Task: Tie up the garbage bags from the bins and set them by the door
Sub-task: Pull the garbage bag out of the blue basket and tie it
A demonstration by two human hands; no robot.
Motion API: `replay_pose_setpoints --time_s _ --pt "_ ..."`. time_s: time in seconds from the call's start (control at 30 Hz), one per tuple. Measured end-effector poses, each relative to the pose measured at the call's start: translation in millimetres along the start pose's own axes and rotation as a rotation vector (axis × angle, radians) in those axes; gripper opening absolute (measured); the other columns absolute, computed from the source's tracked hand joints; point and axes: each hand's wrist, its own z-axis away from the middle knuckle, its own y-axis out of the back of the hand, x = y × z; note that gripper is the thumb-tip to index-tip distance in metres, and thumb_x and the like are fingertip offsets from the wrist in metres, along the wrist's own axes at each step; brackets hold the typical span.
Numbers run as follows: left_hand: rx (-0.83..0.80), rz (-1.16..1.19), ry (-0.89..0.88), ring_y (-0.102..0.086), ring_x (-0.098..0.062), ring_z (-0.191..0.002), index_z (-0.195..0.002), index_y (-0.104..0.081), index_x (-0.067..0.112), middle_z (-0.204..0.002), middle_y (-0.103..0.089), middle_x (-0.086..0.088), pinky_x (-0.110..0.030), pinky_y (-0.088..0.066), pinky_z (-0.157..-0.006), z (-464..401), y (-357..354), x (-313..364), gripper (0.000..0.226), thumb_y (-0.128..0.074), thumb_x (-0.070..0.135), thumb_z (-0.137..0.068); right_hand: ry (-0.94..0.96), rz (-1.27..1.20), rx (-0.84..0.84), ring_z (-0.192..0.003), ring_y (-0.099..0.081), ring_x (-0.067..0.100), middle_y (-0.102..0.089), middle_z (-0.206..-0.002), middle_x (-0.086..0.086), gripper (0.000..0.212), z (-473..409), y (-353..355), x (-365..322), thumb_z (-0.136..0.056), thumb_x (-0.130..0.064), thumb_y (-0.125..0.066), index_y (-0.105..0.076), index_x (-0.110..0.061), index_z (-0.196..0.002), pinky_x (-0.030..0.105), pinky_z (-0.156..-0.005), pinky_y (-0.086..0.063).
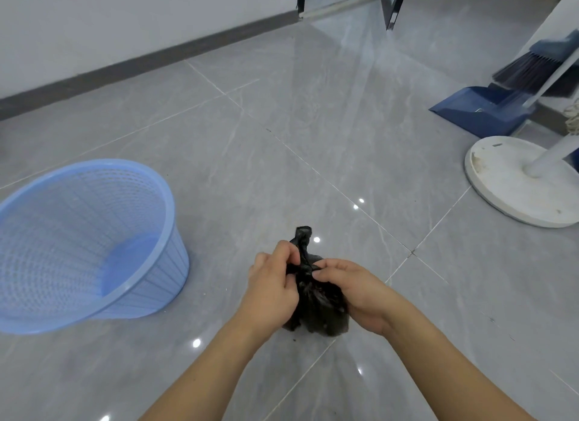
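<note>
Head view: black garbage bag [316,307], lower centre; small, soft, probably light.
Grip: left hand [272,282] and right hand [354,289] pinch knotted neck.
Hold point: neck.

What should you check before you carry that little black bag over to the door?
1. Neck of the black bag twisted shut: ok, it is gathered into a narrow rope.
2. Knot pulled tight: cannot tell, the fingers cover it.
3. Left hand gripping the neck: ok.
4. Right hand gripping the bag: ok, fingers pinch at the knot.
5. Blue basket emptied: ok, no bag or rubbish shows inside.
6. Floor toward the door free of obstacles: ok, the dustpan and fan base sit off to the right.
</note>
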Motion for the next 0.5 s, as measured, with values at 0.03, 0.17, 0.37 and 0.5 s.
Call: replay_pose_setpoints --time_s 0.03,0.17,0.37,0.5 --pt "0.038 -0.029 -0.073 -0.044 -0.017 -0.091 -0.088 -0.043 0.035 -0.086 -0.048 0.010 -0.031 -0.045 -0.076 1 0 1 0.039 -0.041 -0.003 -0.080 -0.017 -0.097 -0.079 -0.094 -0.066 0.026 -0.069 -0.099 0.015 0.021 2 1 -4 -0.094 -0.007 -0.050 -0.066 -0.001 -0.107 0.037 -0.085 -0.054" --pt "0.083 -0.094 -0.264 -0.041 -0.017 -0.086 -0.081 -0.042 0.027 -0.080 -0.047 0.022 -0.031 -0.042 -0.068 0 -1 4 0.040 -0.038 -0.012 -0.074 -0.035 -0.059 -0.184 -0.091 -0.063 0.024 -0.067 -0.094 0.011 0.025 2 4 -7 -0.088 -0.012 -0.043 -0.065 -0.007 -0.099 0.036 -0.084 -0.047" --pt "0.119 -0.050 -0.235 -0.046 -0.011 -0.087 -0.085 -0.051 0.025 -0.084 -0.049 0.018 -0.021 -0.039 -0.071 5 -10 -1 0.036 -0.043 -0.009 -0.078 -0.073 0.101 -0.039 -0.084 -0.053 0.023 -0.058 -0.087 0.008 0.025 -3 8 -7 -0.075 -0.026 -0.049 -0.061 -0.010 -0.090 0.038 -0.083 -0.040" --pt "0.056 0.017 -0.209 -0.054 -0.002 -0.092 -0.099 -0.061 0.027 -0.100 -0.050 0.019 -0.011 -0.042 -0.078 4 -6 -4 0.030 -0.058 0.002 -0.083 -0.076 0.086 0.032 -0.088 -0.059 0.024 -0.065 -0.090 0.009 0.031 -5 14 -3 -0.073 -0.027 -0.050 -0.065 -0.009 -0.093 0.039 -0.086 -0.044"
